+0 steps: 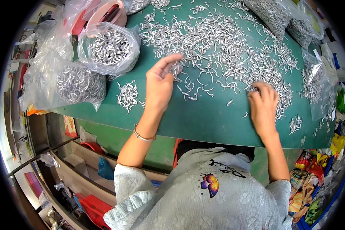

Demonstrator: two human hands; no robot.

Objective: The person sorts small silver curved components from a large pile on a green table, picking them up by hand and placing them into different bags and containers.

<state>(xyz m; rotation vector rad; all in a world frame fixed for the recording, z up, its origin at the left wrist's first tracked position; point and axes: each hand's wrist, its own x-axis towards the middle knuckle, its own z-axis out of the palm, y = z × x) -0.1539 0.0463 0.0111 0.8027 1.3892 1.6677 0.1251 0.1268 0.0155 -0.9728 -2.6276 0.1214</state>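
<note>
Small curved silver metal pieces (226, 42) lie spread in a wide layer over the green table (203, 119). My left hand (161, 82) is curled with its palm turned inward, holding several of these curved metal pieces (176, 68) between thumb and fingers. A few loose pieces lie on the table just right of it. At the near right edge of the spread, my right hand (263, 101) bends its fingers down among the pieces. Its fingertips are drawn together, and what they grip, if anything, is hidden.
An open clear bag (111, 50) of metal pieces and a second filled bag (80, 84) stand on the left. Near them lies a small heap (127, 96). A pink basket (107, 11) is behind. More filled bags (268, 17) stand far right; a small heap (295, 124) lies near right.
</note>
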